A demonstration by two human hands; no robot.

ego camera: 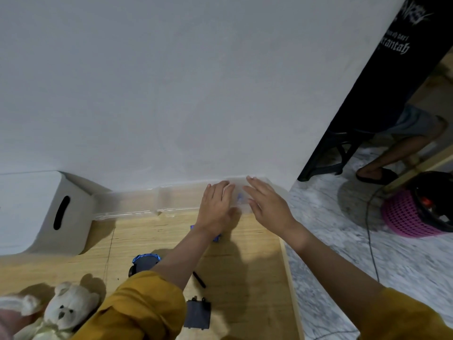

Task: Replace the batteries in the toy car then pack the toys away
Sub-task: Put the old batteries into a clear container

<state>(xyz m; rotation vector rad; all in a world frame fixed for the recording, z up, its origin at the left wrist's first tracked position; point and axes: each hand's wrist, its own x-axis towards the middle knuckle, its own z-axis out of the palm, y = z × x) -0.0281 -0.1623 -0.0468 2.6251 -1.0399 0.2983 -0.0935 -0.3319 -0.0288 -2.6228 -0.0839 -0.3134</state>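
While both my hands, left (215,207) and right (267,204), lie flat with fingers straight on the clear box (171,200) at frame centre, gripping nothing, presumably steadying it, the car (144,263) waits lower left.

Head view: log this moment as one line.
left hand: open, flat on clear box | right hand: open, at box | toy car: on table, untouched | teddy: unpacked

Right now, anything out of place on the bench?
Yes. A dark cover panel lies loose on the wooden table, apart from the blue toy car, so the car looks open. A black tool lies between them.
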